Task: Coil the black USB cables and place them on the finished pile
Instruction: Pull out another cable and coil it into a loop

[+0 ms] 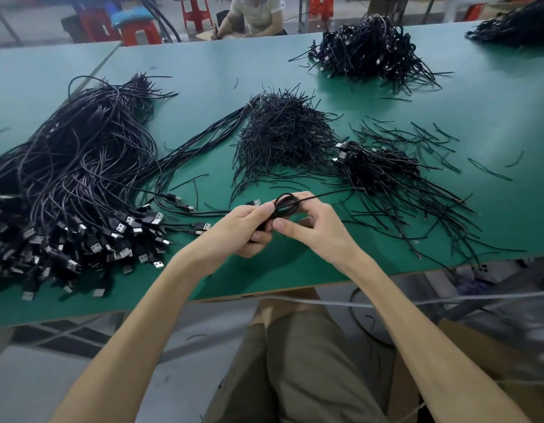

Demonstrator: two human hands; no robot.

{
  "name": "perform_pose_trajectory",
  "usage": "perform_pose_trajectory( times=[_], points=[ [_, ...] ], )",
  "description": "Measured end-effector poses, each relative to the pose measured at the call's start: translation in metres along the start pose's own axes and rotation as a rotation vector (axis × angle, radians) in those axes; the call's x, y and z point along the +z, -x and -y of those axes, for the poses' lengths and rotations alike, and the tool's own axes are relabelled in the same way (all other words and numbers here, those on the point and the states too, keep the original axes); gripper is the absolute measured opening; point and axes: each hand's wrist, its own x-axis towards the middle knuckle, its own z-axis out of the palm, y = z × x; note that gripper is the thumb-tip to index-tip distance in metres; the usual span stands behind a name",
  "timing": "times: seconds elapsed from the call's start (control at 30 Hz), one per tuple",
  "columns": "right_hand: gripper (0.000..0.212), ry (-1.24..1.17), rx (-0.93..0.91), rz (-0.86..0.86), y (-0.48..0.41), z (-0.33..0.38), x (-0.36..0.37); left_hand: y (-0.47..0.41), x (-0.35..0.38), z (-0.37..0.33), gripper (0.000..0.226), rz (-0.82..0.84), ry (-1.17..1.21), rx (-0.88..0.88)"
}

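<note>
The thin black rubber-jacketed USB cable [287,203], looped into a small coil just above the matte green tabletop [203,71], could spring open if either grip slackens (the jacket looks smooth and stiff). The left hand [244,228] curls round the loops; the right hand [310,230] pinches them under its thumb. The bristly finished pile [380,169] of bundled black cables lies beyond, to the right.

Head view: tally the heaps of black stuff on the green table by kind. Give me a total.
Heap of uncoiled USB cables: 1
Heap of short tie wires: 1
Piles of coiled cables: 2, the near pile and the far pile
Far-right heap, cut off by the frame, kind unclear: 1
Total: 5
</note>
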Motion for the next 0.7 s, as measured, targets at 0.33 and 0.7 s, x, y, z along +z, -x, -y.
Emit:
perform_pose_trajectory(
  times=[0.33, 0.7],
  points=[
    [0.016, -0.056, -0.002, -0.039, -0.0012, -0.0031, -0.0012, -0.0015, 0.0004, 0.0041, 0.043, 0.106, 0.346, -0.039],
    [0.006, -0.100, 0.016, -0.043, 0.0005, -0.0031, 0.0003, -0.0072, 0.0037, 0.0077, 0.047, 0.052, 0.290, -0.090]
  ],
)
